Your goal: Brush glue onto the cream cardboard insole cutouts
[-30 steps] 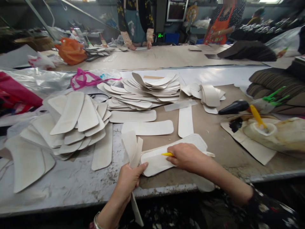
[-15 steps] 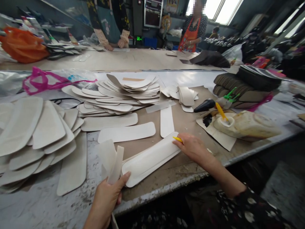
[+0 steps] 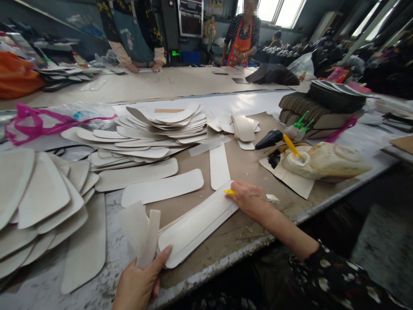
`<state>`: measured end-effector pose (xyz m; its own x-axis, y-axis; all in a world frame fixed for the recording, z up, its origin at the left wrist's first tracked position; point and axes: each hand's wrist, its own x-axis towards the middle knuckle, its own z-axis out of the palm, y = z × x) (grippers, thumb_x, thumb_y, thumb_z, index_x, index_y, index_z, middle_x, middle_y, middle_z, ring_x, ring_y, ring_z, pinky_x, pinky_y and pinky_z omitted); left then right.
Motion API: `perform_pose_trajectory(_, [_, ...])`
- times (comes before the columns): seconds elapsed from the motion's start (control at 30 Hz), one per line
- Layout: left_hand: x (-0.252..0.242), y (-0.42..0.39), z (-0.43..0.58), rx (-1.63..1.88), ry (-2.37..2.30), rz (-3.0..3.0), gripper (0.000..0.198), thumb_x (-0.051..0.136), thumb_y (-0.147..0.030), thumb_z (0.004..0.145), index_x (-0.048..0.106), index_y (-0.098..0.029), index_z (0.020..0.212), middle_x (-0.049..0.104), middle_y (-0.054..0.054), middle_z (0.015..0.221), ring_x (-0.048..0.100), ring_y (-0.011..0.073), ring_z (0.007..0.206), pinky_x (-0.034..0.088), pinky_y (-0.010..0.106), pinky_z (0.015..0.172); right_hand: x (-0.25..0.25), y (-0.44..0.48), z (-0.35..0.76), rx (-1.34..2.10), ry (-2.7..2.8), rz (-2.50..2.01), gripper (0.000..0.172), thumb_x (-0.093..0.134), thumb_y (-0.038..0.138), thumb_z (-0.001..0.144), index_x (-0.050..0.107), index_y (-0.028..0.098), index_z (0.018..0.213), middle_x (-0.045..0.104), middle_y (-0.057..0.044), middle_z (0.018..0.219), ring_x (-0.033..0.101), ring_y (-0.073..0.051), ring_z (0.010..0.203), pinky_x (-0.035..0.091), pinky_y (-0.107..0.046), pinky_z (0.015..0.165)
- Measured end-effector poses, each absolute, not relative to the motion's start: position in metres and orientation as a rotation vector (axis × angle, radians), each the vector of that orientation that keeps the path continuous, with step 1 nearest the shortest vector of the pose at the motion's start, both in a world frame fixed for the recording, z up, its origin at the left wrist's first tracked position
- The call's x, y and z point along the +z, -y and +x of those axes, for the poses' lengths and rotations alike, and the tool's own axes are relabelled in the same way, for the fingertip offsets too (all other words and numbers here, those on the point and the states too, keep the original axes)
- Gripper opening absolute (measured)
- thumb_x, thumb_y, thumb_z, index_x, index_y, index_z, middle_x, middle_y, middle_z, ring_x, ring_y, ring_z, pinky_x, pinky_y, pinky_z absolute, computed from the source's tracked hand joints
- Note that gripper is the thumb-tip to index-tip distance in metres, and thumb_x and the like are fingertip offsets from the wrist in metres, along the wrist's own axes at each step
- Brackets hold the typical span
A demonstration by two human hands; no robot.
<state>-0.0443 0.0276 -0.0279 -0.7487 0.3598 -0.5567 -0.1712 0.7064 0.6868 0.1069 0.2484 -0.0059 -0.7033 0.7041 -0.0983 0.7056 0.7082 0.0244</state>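
Note:
My left hand (image 3: 142, 275) is closed around a narrow cream strip (image 3: 152, 234) and a thin translucent sheet (image 3: 133, 224), both sticking up from it. Its thumb presses on the near end of a long white rounded panel (image 3: 196, 228), which lies slantwise over at least one similar piece. At the panel's far end, my right hand (image 3: 250, 198) grips a yellow-handled brush (image 3: 229, 192). The brush's whitish, caked end (image 3: 272, 198) shows beyond the hand, on its right. Two loose white panels, one of them here (image 3: 164, 187), lie just behind.
Stacked white panels (image 3: 35, 206) fill the left, with another pile (image 3: 167, 129) behind. A glue-stained container (image 3: 325, 161) holds another yellow handle (image 3: 291, 145) at right. Dark stacked pieces (image 3: 319, 107) stand beyond. Two people are across the table; its worn edge (image 3: 226, 265) runs near me.
The view has swung slightly right, so things sit further left. My right hand has turned a little, showing more of the brush's whitish end. My left hand keeps its hold.

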Motion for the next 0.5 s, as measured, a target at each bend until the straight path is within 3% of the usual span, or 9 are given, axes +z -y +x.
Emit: perform_pose_trajectory(0.5, [-0.0232,-0.0308,-0.0417,0.825,-2.339,0.235,0.048,0.059,-0.066,0.056,0.044,-0.024,0.038,0.031,-0.005,0.025,0.037,0.0176,0.035,0.031,0.031,0.051,-0.0062,-0.257,0.1108,-0.113,-2.856,1.176,0.019,0.053,0.036,0.086,0.055,0.018,0.084,0.062,-0.005,0.086,0.058,-0.019,0.077,0.034,-0.024,0.058])
